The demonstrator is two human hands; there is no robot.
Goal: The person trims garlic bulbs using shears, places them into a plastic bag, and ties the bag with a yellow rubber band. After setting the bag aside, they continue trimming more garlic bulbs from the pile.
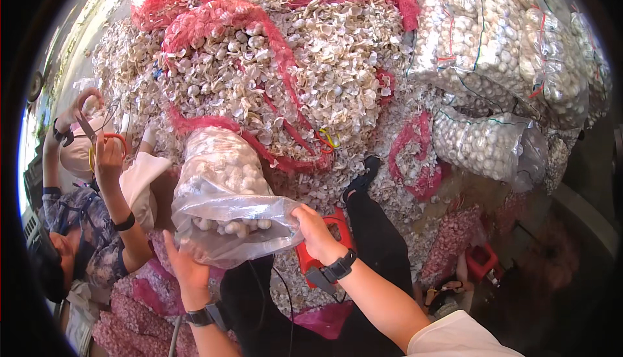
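A clear plastic bag of garlic bulbs [224, 162] lies in front of me, its mouth toward me and held wide. My right hand [318, 232] pinches the right edge of the mouth. At the left edge is my left hand [188, 263], one finger stretched up and the others partly covered by the plastic, gripping the rim. Several bulbs show loose inside the mouth. Beneath the bag, between my legs, stands a red plastic stool or frame [310, 266], partly hidden by my right hand.
A co-worker [81, 227] at the left holds orange-handled scissors [97, 138]. Garlic skins [337, 91] pile up ahead with red mesh netting [220, 16] on them. Filled garlic bags [480, 26] are stacked at the far right. A yellow-red looped item [328, 139] lies on the netting.
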